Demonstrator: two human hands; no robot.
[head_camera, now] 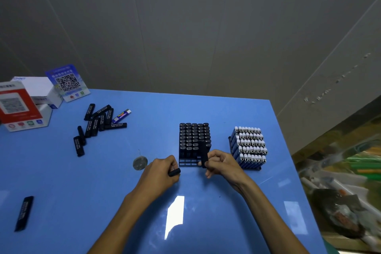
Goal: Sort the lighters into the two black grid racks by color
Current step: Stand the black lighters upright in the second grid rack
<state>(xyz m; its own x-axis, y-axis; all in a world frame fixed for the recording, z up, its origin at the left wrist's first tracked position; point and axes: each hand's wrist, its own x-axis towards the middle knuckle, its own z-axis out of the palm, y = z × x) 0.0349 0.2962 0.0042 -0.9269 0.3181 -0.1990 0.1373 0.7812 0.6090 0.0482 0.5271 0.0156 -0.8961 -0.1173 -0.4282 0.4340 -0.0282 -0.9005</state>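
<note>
Two black grid racks stand on the blue table. The left rack holds black lighters, with bare cells in its front row. The right rack is packed with blue lighters with white caps. My right hand grips one black lighter upright over the left rack's front right corner. My left hand is closed on another black lighter, just left of that rack. A pile of loose black lighters lies at the far left, with one blue lighter beside it.
A single black lighter lies near the table's left front edge. Cardboard QR-code stands and boxes sit at the back left corner. A small grey disc lies left of my left hand. Cluttered bags lie beyond the table's right edge.
</note>
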